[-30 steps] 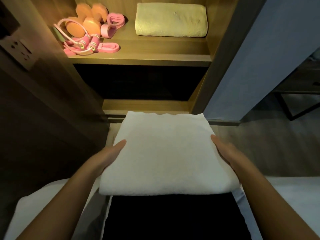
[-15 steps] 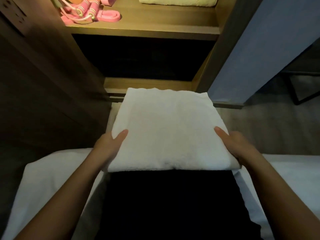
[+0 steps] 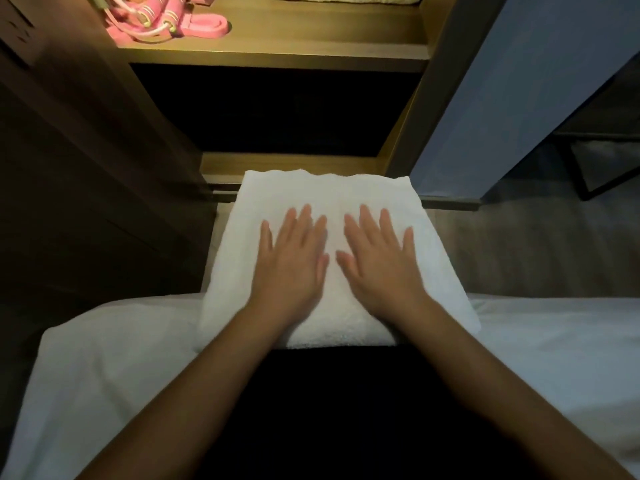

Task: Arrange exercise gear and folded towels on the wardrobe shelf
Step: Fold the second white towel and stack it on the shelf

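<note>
While both palms press the white towel (image 3: 332,199), left hand (image 3: 294,258) and right hand (image 3: 377,261) keep fingers straight.

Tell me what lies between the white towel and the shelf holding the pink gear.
In the head view: a dark open compartment, its inside too dim to read, then a lower wooden ledge just beyond the towel, below the shelf.

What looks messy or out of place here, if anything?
Nothing is spilled or damaged. The folded white terry towel lies flat under the left hand and right hand, not yet on the wooden wardrobe shelf. The only untidy spot: the pink skipping rope and straps, heaped in a loose tangle at the shelf's left.
</note>
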A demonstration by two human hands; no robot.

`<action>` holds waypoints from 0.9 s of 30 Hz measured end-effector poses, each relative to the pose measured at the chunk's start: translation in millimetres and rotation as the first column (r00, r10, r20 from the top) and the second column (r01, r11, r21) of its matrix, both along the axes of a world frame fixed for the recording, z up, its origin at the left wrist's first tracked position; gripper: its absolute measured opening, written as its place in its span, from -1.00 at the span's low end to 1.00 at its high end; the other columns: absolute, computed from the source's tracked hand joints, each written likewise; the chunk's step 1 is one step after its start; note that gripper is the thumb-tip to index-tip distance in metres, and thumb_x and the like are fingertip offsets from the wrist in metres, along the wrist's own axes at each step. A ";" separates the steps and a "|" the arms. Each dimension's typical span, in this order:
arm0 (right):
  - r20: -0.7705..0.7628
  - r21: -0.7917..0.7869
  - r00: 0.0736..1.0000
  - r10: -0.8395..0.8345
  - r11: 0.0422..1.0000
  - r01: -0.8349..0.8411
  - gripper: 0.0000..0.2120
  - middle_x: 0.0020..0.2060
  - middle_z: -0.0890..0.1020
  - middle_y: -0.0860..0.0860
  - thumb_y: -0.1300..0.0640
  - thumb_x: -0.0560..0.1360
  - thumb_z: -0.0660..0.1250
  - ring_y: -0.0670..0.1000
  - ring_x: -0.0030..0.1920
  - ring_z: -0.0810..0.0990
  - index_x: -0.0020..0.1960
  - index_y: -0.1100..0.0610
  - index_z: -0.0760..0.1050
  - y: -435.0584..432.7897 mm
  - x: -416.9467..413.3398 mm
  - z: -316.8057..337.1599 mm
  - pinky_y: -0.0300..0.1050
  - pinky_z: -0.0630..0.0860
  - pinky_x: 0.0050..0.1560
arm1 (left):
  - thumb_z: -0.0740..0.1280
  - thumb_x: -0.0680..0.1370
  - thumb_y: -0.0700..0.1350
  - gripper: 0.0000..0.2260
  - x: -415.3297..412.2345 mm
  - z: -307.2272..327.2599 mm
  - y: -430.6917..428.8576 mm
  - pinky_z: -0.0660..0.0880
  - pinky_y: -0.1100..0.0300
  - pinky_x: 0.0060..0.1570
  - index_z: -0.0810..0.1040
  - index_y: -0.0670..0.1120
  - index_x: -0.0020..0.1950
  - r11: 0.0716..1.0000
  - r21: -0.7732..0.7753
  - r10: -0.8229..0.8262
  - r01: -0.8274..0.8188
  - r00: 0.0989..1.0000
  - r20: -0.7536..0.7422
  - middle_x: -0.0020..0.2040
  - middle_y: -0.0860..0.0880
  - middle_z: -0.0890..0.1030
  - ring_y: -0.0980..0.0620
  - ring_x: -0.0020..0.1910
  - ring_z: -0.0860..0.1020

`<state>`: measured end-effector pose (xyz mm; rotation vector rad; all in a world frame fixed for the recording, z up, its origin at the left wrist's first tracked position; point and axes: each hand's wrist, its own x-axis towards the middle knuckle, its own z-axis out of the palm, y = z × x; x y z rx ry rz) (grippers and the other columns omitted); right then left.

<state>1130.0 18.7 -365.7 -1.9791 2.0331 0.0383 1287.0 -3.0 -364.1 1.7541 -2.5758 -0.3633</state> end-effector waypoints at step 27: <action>0.110 -0.123 0.991 -0.076 0.988 0.089 -0.48 0.59 -0.02 -0.02 -0.09 0.67 -0.07 0.06 0.58 -0.11 0.59 0.02 -0.01 -108.5 -19.3 -13.0 0.17 -0.17 0.52 | 0.13 0.66 -0.16 -0.54 -27.1 -12.0 -104.9 -0.11 0.05 0.54 0.14 -0.09 0.56 0.973 -0.151 0.138 -0.176 0.963 -0.230 0.57 -0.03 0.17 0.03 0.56 0.04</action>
